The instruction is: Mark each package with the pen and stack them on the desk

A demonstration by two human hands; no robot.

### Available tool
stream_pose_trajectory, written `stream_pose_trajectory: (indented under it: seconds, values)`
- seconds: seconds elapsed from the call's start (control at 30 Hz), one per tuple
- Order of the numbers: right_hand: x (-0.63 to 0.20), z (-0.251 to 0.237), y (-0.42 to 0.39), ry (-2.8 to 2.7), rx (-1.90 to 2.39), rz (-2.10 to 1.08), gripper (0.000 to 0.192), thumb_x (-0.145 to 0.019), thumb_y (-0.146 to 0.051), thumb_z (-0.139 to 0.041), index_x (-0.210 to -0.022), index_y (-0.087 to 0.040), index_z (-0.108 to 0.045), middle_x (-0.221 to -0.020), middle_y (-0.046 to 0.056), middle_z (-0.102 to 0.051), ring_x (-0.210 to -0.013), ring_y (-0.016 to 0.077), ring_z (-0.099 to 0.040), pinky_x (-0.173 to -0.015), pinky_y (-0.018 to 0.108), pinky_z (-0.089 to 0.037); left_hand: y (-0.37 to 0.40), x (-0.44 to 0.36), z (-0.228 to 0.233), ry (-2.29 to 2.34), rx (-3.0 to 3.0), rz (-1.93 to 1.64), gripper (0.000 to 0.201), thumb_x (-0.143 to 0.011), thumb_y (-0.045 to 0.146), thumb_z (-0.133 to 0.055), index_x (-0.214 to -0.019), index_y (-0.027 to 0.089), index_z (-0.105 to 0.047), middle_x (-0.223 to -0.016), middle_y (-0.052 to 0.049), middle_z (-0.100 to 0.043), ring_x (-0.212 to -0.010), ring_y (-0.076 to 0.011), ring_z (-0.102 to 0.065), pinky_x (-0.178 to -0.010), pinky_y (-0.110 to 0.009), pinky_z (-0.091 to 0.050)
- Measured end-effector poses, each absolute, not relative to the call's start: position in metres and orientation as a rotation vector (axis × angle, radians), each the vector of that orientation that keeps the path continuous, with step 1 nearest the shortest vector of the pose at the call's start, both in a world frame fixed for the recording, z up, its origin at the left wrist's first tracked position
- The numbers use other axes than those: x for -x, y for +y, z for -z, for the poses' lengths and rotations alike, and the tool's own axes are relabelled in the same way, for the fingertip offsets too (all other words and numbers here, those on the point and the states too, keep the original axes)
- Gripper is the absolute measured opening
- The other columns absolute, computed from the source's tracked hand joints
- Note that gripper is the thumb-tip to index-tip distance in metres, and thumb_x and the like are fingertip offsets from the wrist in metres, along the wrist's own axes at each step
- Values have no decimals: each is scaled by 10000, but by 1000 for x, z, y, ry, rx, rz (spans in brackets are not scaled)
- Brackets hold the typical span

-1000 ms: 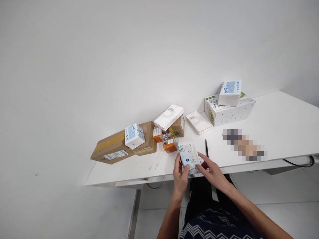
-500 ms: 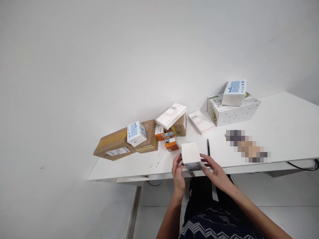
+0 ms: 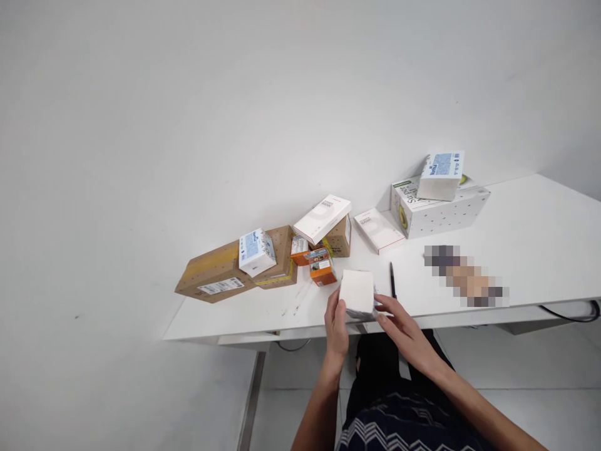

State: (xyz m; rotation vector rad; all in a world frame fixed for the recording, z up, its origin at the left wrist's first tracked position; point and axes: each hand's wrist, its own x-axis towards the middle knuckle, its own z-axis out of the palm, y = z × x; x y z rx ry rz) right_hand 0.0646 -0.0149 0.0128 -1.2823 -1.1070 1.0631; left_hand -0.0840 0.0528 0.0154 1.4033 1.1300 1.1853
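Observation:
Between my hands is a tissue pack, its plain white side facing up, near the desk's front edge. My left hand is closed around its left side, with the thumb at the near corner. Fingers of my right hand curl against the right side, on the printed wrapper. Just beyond the pack, to the left, stand two small orange boxes. A black pen lies on the desk to the right of the pack.
Brown cartons are at the left, with another tissue pack on top. White flat boxes lie near the wall. A white avocado-print box bears a further tissue pack. A pixelated patch hides something on the desk.
The tissue pack has turned and shifted slightly left. My left thumb now lies higher along its near corner, and my right fingers have moved a little left with it.

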Motion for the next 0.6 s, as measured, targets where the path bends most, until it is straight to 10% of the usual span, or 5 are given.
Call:
stream_pose_trajectory:
  seconds: [0.33,0.6]
  values:
    - [-89,2,-4,-1295,1567,-794,275,-914,-382,-441,-1047,-218,-617,-969,72,-639,-792,185,-615,-706,313,-513,61,76,-19,1127,-1676,-1147,907,-646,333,-771,-1382,235,-249,-1383,-139,-342,-1289,-285,-391,-1059,-442,-357]
    - [-117,29,35,-2122,2173,57,373,-828,-44,-479,-1132,-204,-625,-979,137,-610,-870,270,-580,-655,336,-442,65,75,-14,1130,-1884,-1109,650,-726,231,-694,-1275,231,-346,-1273,-106,-415,-1228,-245,-432,-1071,-456,-344]
